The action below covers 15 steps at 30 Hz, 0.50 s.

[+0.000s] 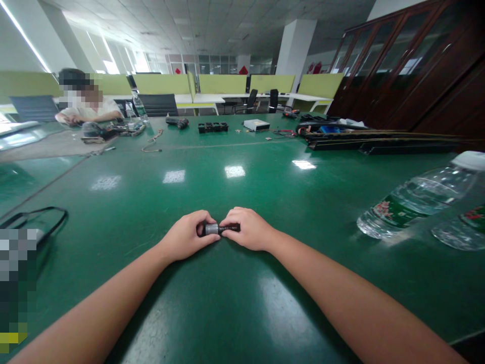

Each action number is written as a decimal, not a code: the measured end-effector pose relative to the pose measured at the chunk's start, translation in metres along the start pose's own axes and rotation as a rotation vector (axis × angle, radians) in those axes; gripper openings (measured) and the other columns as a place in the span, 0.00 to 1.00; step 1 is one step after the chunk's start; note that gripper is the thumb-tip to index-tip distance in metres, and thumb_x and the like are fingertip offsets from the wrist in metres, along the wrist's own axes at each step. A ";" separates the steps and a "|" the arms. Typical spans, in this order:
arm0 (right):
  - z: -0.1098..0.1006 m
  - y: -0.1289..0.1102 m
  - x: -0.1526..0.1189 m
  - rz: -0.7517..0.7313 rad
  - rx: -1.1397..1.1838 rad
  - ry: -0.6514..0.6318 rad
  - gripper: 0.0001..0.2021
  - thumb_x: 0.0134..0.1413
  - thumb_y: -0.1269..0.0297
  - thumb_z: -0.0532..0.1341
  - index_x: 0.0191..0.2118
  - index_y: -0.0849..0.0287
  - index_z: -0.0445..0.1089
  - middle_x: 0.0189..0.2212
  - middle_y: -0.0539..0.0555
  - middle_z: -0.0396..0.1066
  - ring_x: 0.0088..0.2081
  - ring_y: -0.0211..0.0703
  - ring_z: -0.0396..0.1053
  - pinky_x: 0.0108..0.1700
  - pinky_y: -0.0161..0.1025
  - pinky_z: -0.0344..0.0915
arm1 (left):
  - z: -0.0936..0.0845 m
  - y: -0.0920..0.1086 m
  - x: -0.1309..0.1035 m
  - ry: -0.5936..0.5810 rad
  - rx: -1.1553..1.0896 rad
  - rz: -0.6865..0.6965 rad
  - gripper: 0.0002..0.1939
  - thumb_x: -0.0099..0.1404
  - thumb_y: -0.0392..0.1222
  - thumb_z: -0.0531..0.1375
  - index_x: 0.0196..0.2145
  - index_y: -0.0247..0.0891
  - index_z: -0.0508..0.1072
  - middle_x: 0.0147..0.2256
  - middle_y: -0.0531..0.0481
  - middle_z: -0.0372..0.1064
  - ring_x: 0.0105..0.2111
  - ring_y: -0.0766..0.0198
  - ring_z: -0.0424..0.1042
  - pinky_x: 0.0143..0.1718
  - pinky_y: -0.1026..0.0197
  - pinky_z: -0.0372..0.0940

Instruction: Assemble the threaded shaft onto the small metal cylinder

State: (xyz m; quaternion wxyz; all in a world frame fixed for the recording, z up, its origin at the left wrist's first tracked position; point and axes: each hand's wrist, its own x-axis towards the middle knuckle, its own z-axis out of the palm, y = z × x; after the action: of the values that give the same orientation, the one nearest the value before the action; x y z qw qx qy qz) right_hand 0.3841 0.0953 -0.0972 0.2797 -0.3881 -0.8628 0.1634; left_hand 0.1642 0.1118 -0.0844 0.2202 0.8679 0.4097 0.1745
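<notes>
A small silver-and-black cylindrical part [212, 229] lies sideways between my two hands, just above or on the green table. My left hand [187, 235] is curled around its silver end, thumb below and fingers above. From its right side runs a thin, dark, ridged shaft [229, 228]. Around that shaft my right hand [248, 230] is closed, its thumb and fingertips close to the silver body. The fingers partly cover both ends, and I cannot tell whether the shaft and cylinder are one piece.
Water bottles [413, 202] stand at the right. A black strap [56, 217] lies at the left. Farther back are a power drill [177, 122], a black slotted block [213, 128], a white box [256, 125] and long dark rails [379, 140]. Another person [89, 103] sits at the far left.
</notes>
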 end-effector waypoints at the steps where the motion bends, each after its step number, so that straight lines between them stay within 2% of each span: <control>1: 0.000 0.000 0.000 -0.002 0.002 0.001 0.08 0.54 0.68 0.65 0.40 0.60 0.78 0.35 0.55 0.76 0.38 0.43 0.69 0.43 0.39 0.64 | 0.000 0.000 0.000 0.001 -0.001 0.000 0.15 0.59 0.51 0.64 0.38 0.39 0.72 0.28 0.54 0.66 0.27 0.64 0.64 0.28 0.64 0.56; 15: -0.003 0.003 -0.001 -0.007 0.010 -0.014 0.08 0.53 0.69 0.65 0.40 0.59 0.78 0.33 0.55 0.76 0.37 0.42 0.69 0.42 0.38 0.64 | -0.001 -0.001 -0.001 0.005 -0.009 0.007 0.16 0.59 0.52 0.64 0.38 0.39 0.72 0.28 0.54 0.66 0.27 0.64 0.64 0.28 0.64 0.57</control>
State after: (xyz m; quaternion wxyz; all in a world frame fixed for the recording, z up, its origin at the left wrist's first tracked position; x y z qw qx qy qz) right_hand 0.3883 0.0963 -0.0964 0.2760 -0.3825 -0.8654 0.1693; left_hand 0.1631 0.1118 -0.0841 0.2228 0.8678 0.4064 0.1792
